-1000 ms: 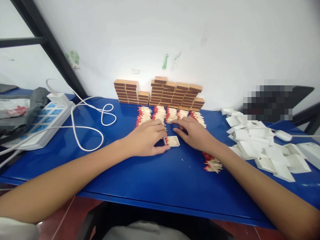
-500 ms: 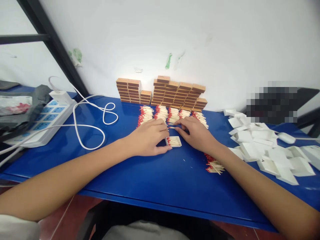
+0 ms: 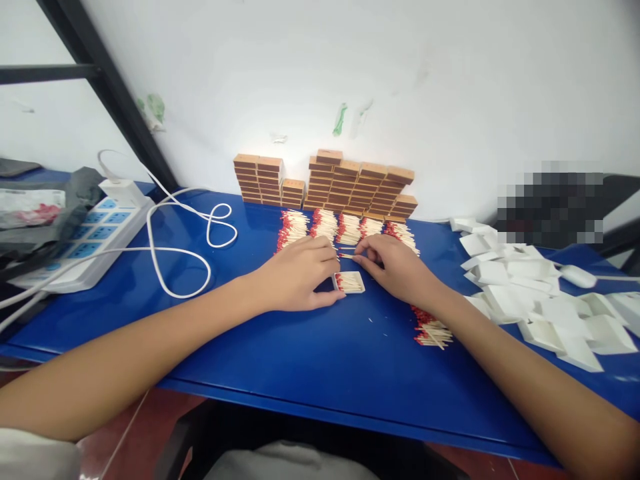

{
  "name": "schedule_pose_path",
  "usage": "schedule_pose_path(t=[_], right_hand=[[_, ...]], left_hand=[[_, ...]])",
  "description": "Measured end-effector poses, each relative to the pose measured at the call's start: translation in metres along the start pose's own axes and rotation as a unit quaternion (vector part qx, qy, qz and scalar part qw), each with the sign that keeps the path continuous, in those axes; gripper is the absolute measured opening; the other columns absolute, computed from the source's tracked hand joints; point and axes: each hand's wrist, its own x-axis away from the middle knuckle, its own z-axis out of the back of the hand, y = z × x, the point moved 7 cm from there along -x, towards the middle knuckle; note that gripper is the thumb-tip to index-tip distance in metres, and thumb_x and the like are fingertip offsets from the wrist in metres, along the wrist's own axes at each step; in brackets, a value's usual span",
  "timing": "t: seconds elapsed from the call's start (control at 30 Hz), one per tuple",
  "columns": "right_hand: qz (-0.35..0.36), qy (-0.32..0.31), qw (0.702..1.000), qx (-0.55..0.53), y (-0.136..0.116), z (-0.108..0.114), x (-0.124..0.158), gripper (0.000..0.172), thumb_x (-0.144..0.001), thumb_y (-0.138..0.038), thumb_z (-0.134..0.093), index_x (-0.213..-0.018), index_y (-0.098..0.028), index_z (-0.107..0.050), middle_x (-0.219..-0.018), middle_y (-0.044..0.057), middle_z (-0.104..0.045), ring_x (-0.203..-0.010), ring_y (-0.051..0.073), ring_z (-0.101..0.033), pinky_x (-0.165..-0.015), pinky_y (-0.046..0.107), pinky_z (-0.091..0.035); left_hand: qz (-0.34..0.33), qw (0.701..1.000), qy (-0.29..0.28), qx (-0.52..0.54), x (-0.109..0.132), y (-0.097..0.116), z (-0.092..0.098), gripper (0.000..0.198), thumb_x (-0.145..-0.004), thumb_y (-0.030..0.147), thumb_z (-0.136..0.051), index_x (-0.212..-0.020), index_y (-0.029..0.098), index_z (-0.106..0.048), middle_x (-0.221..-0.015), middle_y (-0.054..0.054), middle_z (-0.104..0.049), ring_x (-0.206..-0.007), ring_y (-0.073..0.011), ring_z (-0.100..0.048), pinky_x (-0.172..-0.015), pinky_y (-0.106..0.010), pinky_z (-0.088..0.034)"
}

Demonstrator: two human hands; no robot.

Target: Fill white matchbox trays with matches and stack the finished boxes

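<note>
At one blue table (image 3: 300,360), the left hand (image 3: 303,275) half curls and the right hand (image 3: 393,267) nearly closes thumb to forefinger. I count six match piles (image 3: 294,228). One shallow white tray (image 3: 357,292) between the hands, one end in the left hand, holds red-tipped matches (image 3: 351,282). Two loose matchsticks (image 3: 346,256) lie at the right hand (gripped or not, I cannot tell).

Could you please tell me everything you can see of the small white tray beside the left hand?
The small white tray is a shallow, open-topped rectangle with low walls, seemingly thin card. It sits flat and upright on the blue table, its long sides running roughly left to right. Inside lie pale matches, their red heads toward the left end. The left hand's thumb appears to touch its near left corner; whether other fingers touch it is unclear.
</note>
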Motion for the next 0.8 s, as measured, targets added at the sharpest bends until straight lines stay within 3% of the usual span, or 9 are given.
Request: schedule_pose_path(t=[0.2, 0.37, 0.8], right_hand=[[0.01, -0.012, 0.999, 0.029, -0.0036, 0.0016, 0.0026, 0.016, -0.102, -0.027, -0.063, -0.086, -0.024, -0.059, -0.078, 0.004, -0.059, -0.079, 0.025, -0.057, -0.071, 0.036, -0.041], [-0.001, 0.002, 0.999, 0.04, 0.0, 0.0035, 0.0039, 0.01, -0.1, -0.03, -0.067, -0.096, -0.023, -0.061, -0.084, 0.005, -0.061, -0.083, 0.026, -0.059, -0.073, 0.037, -0.044], [0.008, 0.003, 0.999, 0.05, -0.0005, 0.0046, 0.0038, 0.013, -0.101, -0.033, -0.066, -0.095, -0.023, -0.062, -0.083, 0.006, -0.062, -0.086, 0.027, -0.059, -0.078, 0.04, -0.046]], left_hand=[[-0.001, 1.0, 0.002, 0.003, 0.0007, 0.0003, 0.0015, 0.035, -0.102, 0.046, -0.07, -0.102, 0.012, -0.076, -0.1, -0.013, -0.071, -0.104, -0.0285, -0.066, -0.097, -0.044, -0.056], [-0.002, 1.0, 0.002, 0.0, 0.0008, 0.0009, 0.0016, 0.035, -0.103, 0.046, -0.068, -0.1, 0.012, -0.076, -0.099, -0.013, -0.071, -0.103, -0.0282, -0.066, -0.096, -0.043, -0.056], [-0.008, 1.0, 0.009, 0.0, 0.0019, 0.0001, 0.0011, 0.035, -0.103, 0.046, -0.069, -0.103, 0.012, -0.077, -0.101, -0.014, -0.074, -0.104, -0.0284, -0.067, -0.097, -0.043, -0.056]])
